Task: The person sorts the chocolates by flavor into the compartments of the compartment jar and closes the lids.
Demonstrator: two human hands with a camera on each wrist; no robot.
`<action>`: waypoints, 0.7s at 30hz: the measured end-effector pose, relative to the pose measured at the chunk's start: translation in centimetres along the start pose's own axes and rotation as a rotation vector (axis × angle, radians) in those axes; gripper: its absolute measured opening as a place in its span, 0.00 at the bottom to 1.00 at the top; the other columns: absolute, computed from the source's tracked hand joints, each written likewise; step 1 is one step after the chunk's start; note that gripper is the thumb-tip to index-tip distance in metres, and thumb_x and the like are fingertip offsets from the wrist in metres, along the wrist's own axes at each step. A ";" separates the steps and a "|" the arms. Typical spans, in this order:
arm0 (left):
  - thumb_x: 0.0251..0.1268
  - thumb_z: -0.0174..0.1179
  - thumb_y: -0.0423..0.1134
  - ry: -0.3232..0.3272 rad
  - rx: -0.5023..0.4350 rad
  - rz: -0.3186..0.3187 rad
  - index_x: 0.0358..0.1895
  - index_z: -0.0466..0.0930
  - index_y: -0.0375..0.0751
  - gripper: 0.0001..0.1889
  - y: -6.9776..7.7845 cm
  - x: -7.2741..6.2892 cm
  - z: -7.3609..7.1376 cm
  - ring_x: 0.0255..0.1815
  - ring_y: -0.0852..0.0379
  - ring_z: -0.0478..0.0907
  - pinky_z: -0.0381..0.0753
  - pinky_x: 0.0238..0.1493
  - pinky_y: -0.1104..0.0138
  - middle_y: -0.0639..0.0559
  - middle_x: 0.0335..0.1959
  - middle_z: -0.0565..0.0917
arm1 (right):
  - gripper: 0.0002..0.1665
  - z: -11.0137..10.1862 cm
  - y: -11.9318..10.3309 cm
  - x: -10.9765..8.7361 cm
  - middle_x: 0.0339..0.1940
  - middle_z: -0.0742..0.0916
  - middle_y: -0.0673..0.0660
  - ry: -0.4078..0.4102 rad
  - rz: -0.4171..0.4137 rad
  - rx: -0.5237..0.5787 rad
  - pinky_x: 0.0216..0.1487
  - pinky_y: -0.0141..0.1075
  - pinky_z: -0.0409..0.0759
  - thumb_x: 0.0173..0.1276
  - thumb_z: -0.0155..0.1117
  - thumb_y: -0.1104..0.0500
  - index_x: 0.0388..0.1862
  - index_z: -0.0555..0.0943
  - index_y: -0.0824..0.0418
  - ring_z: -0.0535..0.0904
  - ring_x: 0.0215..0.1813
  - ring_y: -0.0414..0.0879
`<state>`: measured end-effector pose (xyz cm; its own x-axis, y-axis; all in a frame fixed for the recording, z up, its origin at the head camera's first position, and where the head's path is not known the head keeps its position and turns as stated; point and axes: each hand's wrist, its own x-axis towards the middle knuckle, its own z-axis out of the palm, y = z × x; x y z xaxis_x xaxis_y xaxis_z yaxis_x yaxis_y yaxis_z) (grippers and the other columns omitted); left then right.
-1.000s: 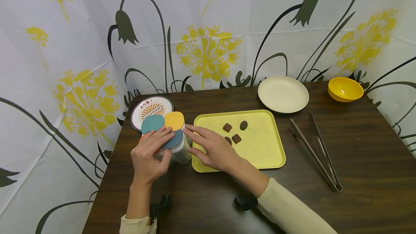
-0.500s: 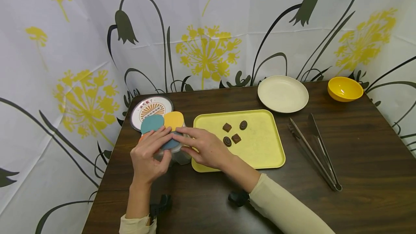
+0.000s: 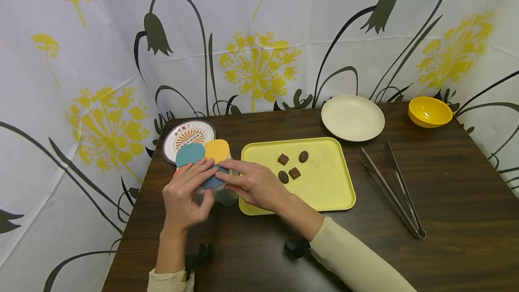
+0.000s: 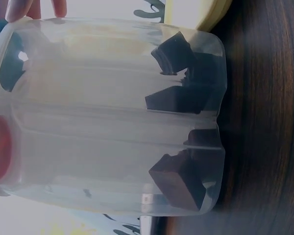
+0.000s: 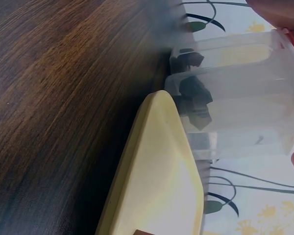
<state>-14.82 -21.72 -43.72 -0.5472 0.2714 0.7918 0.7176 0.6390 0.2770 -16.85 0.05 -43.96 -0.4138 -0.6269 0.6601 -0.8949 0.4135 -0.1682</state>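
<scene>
Leftmost, one round printed plate [image 3: 189,136]. Then one ribbed clear-plastic container [image 4: 112,122], four lids [image 3: 190,153]; left hand [image 3: 182,197] rests there, fingers extended. Right hand [image 3: 257,184]: straight fingers touching the blue lid [image 3: 211,183]. Four chocolates [image 3: 294,173], one yellow tray [image 3: 320,188].

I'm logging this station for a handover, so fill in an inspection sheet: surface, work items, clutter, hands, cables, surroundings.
Surface: table, dark wood grain.
Work items: container upright, dark pieces low inside; blue lid on top.
Clutter: tray bearing four chocolates; tongs; cream plate; bowl; patterned plate.
Hands: left hand rests on the container's top; right hand touches the blue lid.
Cables: nothing seen.
Surroundings: floral curtain behind the table.
</scene>
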 end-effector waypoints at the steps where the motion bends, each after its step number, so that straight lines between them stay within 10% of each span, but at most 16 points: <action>1: 0.52 0.52 0.45 -0.001 -0.003 -0.006 0.47 0.88 0.41 0.22 0.0 0.0 0.0 0.53 0.44 0.82 0.73 0.61 0.49 0.47 0.50 0.86 | 0.24 0.0 0.0 0.0 0.65 0.79 0.55 0.004 -0.004 -0.006 0.66 0.31 0.67 0.66 0.69 0.54 0.62 0.81 0.54 0.75 0.65 0.44; 21: 0.59 0.49 0.36 0.027 -0.006 -0.045 0.42 0.90 0.39 0.18 0.2 0.2 0.2 0.51 0.46 0.83 0.74 0.59 0.51 0.48 0.47 0.87 | 0.23 0.3 -0.4 0.1 0.64 0.79 0.53 0.021 0.030 -0.057 0.57 0.30 0.75 0.65 0.70 0.52 0.59 0.83 0.51 0.77 0.63 0.41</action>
<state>-14.88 -21.38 -43.59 -0.5671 0.2234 0.7927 0.6952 0.6460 0.3153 -16.60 -0.36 -44.06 -0.4360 -0.6000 0.6708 -0.8709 0.4691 -0.1466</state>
